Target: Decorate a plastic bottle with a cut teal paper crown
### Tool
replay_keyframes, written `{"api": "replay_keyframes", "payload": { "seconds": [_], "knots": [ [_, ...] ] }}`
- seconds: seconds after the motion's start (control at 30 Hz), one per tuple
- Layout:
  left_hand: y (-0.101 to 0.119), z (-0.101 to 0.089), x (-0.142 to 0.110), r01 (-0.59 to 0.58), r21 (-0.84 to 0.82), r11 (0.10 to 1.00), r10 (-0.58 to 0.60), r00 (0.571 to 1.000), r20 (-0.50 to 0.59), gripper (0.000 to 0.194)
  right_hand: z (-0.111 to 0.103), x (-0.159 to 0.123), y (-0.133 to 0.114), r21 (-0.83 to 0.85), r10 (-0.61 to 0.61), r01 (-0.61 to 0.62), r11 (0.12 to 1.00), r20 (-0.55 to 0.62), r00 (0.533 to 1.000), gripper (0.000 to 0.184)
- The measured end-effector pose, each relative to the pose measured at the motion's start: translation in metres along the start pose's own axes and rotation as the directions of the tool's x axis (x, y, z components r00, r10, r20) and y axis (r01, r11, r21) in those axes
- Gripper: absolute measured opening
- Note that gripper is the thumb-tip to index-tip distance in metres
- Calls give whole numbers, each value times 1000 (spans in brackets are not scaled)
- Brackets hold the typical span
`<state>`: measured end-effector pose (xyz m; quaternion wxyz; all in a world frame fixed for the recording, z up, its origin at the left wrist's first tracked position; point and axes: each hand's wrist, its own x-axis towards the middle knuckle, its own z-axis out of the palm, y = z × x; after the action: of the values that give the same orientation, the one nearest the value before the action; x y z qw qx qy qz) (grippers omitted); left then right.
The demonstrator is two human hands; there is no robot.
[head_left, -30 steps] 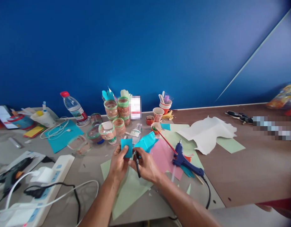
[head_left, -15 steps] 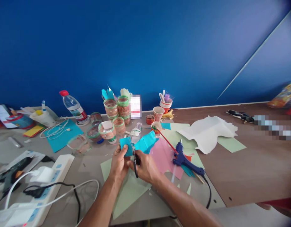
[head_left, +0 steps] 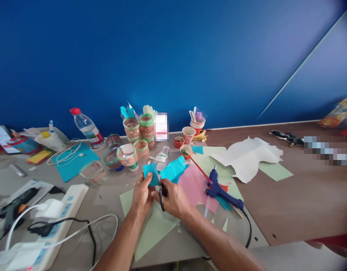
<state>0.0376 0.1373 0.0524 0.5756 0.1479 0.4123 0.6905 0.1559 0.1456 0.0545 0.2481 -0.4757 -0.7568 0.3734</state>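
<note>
My left hand (head_left: 142, 190) pinches a small square of blue paper (head_left: 151, 174) between thumb and fingers. In my right hand (head_left: 175, 197) are black-handled scissors (head_left: 161, 192), their blades pointing away from me along the paper's right edge. Just beyond the right hand lies a larger blue paper piece (head_left: 173, 169) with a ragged edge; whether it touches the fingers I cannot tell. A pale green sheet (head_left: 155, 233) spreads on the table beneath both hands. Pink paper (head_left: 194, 186) lies to the right of them.
A blue glue gun (head_left: 222, 190) with a cord rests at right, near crumpled white paper (head_left: 253, 156). Decorated paper cups (head_left: 132, 130) stand stacked behind the hands. To the left are a water bottle (head_left: 88, 130), cut clear plastic pieces (head_left: 94, 172) and a power strip (head_left: 62, 222) with cables.
</note>
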Motion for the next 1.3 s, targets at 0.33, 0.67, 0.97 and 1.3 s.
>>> {"api": "replay_keyframes", "payload": {
  "seconds": [0.33,0.67,0.97,1.3],
  "knots": [
    [2,3,-1,9,6,1000,-9,1000,-17,42,3,0,4,3,17,-17,1000,-12,1000,33],
    [-1,-2,2,-14,25,1000,13,999,30,32,11,3,13,175,-13,16,984,-20,1000,36],
    [-1,-4,6,-46,-12,999,45,999,-30,31,7,8,19,512,35,-2,859,-55,998,45],
    [-5,-2,1,-27,297,955,-8,993,117,38,-20,16,9,774,132,96,626,-227,965,36]
  ]
}}
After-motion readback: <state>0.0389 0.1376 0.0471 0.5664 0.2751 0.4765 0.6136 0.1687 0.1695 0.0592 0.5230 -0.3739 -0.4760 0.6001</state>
